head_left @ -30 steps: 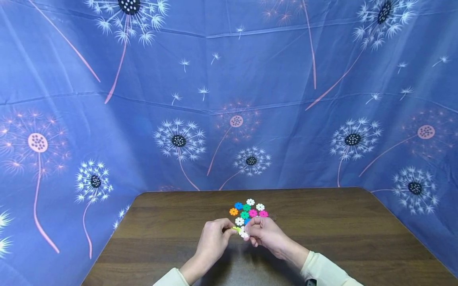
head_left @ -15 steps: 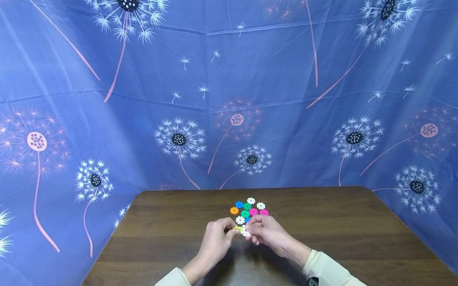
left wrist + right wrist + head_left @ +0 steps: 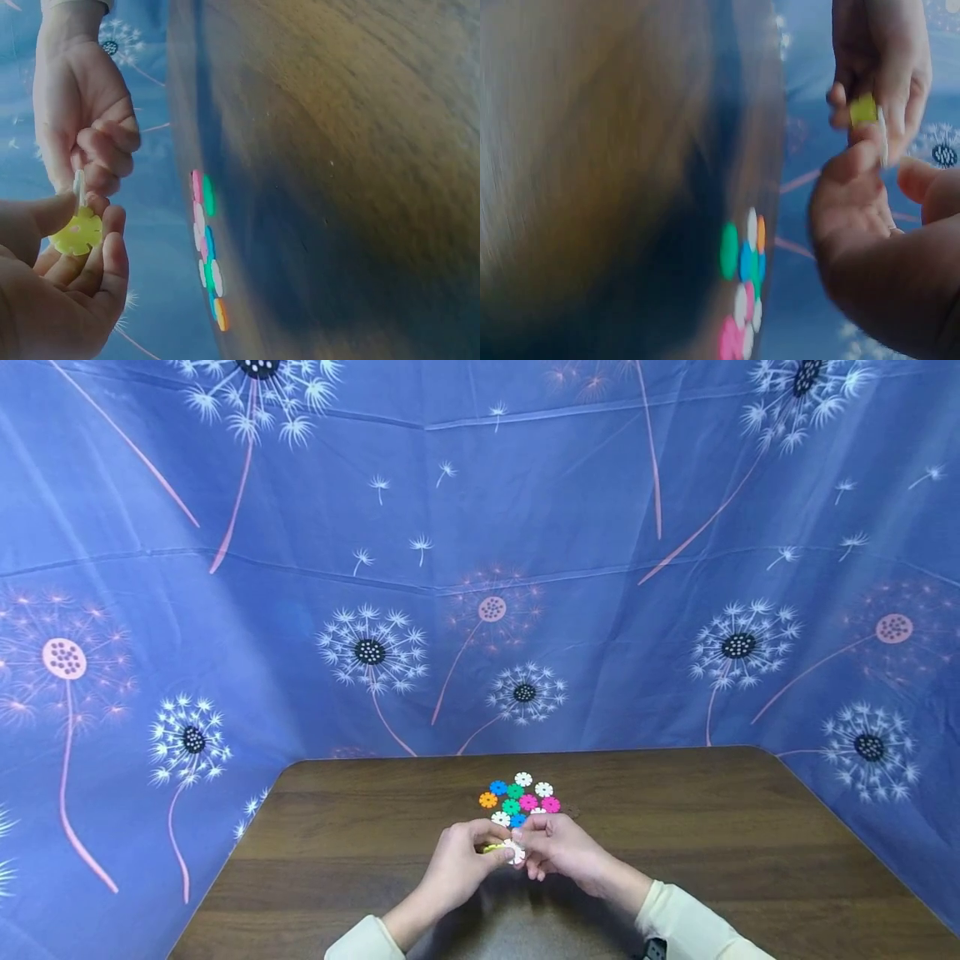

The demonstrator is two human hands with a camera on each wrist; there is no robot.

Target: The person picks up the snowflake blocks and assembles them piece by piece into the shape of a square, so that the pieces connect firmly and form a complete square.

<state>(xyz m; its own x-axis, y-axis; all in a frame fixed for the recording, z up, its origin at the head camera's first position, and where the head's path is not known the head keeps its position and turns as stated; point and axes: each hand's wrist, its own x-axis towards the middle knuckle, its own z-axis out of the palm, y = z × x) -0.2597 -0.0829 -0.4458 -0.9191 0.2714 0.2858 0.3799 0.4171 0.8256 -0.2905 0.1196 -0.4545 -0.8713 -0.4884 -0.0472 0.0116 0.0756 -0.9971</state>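
My left hand (image 3: 456, 865) pinches a yellow notched building disc (image 3: 77, 234), low over the table. A white notched building disc (image 3: 516, 853) meets the yellow one edge-on, at an angle to it. The left thumb lies against the white disc in the head view. On its right, my right hand (image 3: 572, 858) has its fingertips right at the white disc's edge. In the right wrist view, its thumb (image 3: 916, 180) stands apart from the disc and the other fingers are bent.
Just beyond the hands, several loose notched discs lie in a cluster, among them an orange disc (image 3: 488, 800), a pink disc (image 3: 551, 805) and a blue disc (image 3: 498, 787). They lie on a brown wooden table (image 3: 675, 827). A blue dandelion-print cloth (image 3: 600, 610) hangs behind it.
My left thumb has moved right, onto the white disc. The right fingertips have shifted up to the disc's upper edge, and more of its face shows. The loose discs stay in place.
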